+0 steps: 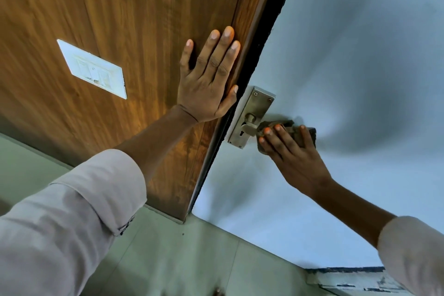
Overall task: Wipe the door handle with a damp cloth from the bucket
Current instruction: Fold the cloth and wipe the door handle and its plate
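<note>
Sleeved arms (72, 218) reach up: left hand (209, 79) flat and open on the wood panel (108, 7) at eleven o'clock of the door handle (249, 127), right hand (288, 151) gripping the cloth (295, 132) around it, so wiping looks underway, not finished.

Door handle (249, 130): lever mostly hidden under cloth (300, 136) and right hand (292, 154). Cloth: largely covered by fingers. Below handle, an object (217, 292) cut by bottom edge, unidentifiable. Switch plate (92, 68) markings blurred.
</note>
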